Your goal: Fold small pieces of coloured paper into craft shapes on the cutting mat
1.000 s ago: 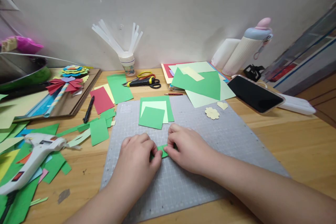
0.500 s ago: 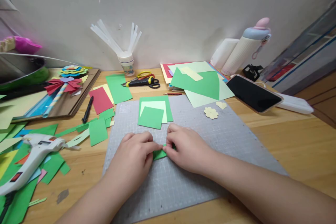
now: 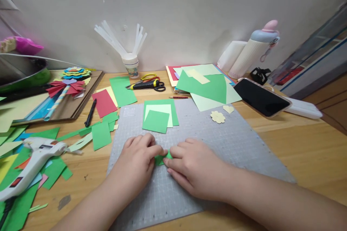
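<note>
Both of my hands rest on the grey cutting mat (image 3: 217, 140) and meet over a small folded piece of green paper (image 3: 161, 158). My left hand (image 3: 137, 160) pinches its left end with curled fingers. My right hand (image 3: 193, 168) presses on its right end, fingers bent and close together. Most of the piece is hidden under my fingers. Just beyond my hands lies a stack of green and pale green paper squares (image 3: 159, 116).
A white glue gun (image 3: 32, 160) lies among green paper scraps at the left. Scissors and a cutter (image 3: 148, 83), a cup of glue sticks (image 3: 131, 65), coloured paper sheets (image 3: 206, 83), a phone (image 3: 261, 97) and a bottle (image 3: 255, 48) stand further back. Paper flowers (image 3: 69, 83) lie far left.
My right hand has slid toward me and flattened lower over the green piece. My left hand has stayed pinching its left end. The piece now looks shorter and more folded.
</note>
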Available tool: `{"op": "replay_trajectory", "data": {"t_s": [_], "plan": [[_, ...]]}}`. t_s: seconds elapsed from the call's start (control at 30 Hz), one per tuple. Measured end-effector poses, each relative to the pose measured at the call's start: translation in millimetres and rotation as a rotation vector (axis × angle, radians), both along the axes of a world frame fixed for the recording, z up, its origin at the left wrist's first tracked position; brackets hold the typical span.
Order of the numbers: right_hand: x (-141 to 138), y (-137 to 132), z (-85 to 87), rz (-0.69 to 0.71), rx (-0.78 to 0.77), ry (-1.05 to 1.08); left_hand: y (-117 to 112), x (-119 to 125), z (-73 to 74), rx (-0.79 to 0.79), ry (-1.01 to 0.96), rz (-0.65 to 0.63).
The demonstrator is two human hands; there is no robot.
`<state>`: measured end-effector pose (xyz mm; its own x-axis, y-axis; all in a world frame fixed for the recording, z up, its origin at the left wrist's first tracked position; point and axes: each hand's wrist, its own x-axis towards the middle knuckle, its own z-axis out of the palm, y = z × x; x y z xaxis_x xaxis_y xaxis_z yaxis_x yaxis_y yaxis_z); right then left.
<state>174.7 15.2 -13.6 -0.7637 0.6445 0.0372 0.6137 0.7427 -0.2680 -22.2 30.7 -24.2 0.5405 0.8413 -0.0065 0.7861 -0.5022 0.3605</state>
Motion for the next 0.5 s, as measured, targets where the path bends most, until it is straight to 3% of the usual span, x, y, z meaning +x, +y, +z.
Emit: {"op": "replay_trajectory", "data": {"t_s": [0.3, 0.5], "plan": [[-10.6, -8.0, -10.8, 0.1, 0.104, -0.045, -2.0, 3.0, 2.4, 0.026, 0.032, 0.003], [-10.1, -9.0, -4.7, 0.135, 0.055, -0.06, -2.3, 1.0, -0.2, 0.035, 0.035, -0.004]]}}
